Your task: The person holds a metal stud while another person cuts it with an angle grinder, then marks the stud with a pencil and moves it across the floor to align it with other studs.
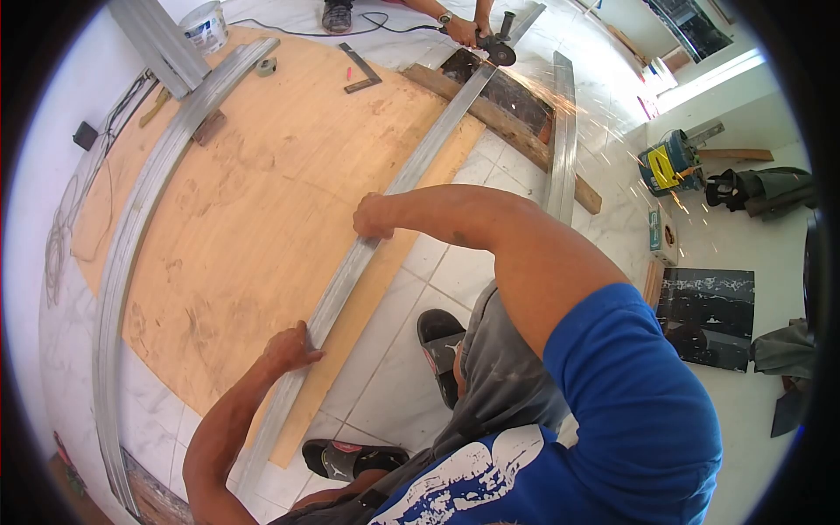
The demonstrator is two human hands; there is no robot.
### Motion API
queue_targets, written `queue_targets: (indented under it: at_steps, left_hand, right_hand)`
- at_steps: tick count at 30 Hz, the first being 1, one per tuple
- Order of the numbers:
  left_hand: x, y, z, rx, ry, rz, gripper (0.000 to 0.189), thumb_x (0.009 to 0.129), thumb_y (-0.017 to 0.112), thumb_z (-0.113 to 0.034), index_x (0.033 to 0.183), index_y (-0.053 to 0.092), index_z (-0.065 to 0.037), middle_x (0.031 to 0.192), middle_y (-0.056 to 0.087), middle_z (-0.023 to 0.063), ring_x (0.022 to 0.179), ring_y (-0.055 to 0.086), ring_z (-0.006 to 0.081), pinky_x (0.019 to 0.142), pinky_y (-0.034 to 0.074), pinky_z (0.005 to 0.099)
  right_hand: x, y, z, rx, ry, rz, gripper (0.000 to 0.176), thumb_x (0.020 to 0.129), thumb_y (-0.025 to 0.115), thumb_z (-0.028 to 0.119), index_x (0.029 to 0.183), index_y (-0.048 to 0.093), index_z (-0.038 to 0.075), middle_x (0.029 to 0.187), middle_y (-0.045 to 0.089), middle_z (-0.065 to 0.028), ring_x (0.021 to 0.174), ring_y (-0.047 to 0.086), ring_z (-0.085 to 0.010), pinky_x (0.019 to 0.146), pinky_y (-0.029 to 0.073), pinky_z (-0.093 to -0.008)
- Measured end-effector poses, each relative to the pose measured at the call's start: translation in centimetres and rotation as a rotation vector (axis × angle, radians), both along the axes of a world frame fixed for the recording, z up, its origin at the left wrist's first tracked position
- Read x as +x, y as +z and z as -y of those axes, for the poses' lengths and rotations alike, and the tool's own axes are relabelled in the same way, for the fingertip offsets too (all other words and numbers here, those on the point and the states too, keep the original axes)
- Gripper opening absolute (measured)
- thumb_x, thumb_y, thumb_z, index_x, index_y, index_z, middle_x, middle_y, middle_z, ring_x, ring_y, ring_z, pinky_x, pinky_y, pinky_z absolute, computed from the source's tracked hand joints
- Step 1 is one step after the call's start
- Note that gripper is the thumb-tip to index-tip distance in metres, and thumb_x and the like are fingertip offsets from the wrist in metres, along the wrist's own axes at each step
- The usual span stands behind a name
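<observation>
A long metal channel (350, 271) runs diagonally across a plywood sheet (236, 201). My left hand (292, 349) is closed round its nearer part. Farther up the same channel, my right hand (374, 217) grips it with curled fingers. At the channel's far end a co-worker's hands (464, 31) hold an angle grinder (499, 51), whose disc is at the metal and throws sparks to the right. Under that end lies a wooden plank (516, 133).
Another long channel (131, 227) lies at the left and a shorter one (563, 131) at the right. A square (363, 72) and a tape measure (266, 66) rest on the plywood. Nearby are a white bucket (206, 28), a dark bucket (669, 164) and a black panel (707, 317).
</observation>
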State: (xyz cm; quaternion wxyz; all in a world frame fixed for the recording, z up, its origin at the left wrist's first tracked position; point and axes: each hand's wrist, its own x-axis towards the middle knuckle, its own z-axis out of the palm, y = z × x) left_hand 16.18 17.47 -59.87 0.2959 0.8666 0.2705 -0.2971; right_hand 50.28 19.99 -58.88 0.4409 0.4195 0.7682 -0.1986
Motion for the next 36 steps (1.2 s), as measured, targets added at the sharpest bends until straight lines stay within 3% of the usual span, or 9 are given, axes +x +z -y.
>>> queue_targets:
  at_steps: [36]
  left_hand:
    - [0.16,0.42,0.08,-0.009,0.004,-0.023,0.069,0.076,0.074,-0.048,0.112,0.050,0.006,0.094,0.066,0.0263,0.092,0.065,0.0423,0.079,0.052,0.0493]
  right_hand:
    - [0.20,-0.19,0.21,0.027,0.014,-0.022,0.039,0.070,0.082,0.027,0.105,0.073,0.012,0.109,0.069,-0.0081,0.103,0.067,-0.0300,0.083,0.053,-0.0465]
